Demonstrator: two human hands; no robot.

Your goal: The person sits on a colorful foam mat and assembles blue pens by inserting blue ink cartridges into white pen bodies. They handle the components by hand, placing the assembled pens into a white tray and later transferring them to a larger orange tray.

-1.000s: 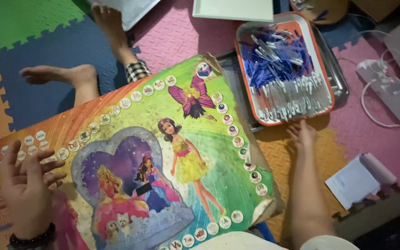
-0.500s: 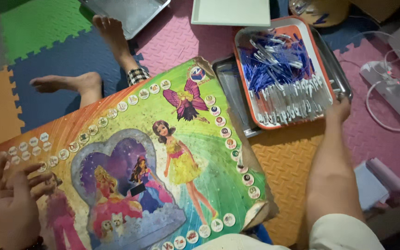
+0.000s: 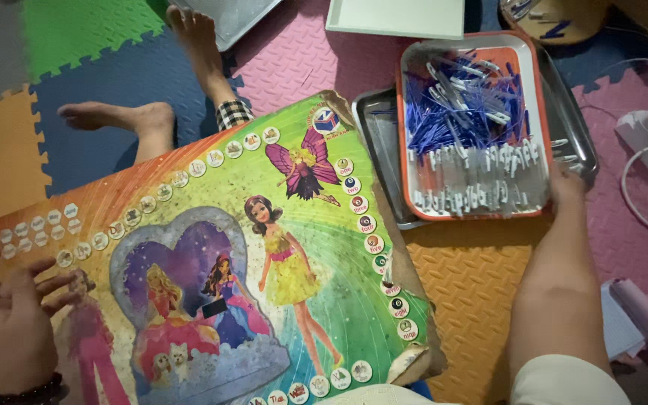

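Left hand (image 3: 13, 322), fingers spread, presses flat on the colourful picture board (image 3: 211, 262) at lower left, steadying it, while right hand (image 3: 568, 187) grips the orange-rimmed tray (image 3: 535, 82) edge at right.

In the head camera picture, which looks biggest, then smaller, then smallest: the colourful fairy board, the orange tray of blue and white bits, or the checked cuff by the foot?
1. Colourful fairy board, by far the largest, though it lies nearest the camera.
2. Orange tray, held at its corner by the right hand.
3. Checked cuff, the smallest.
The left hand rests on the board.
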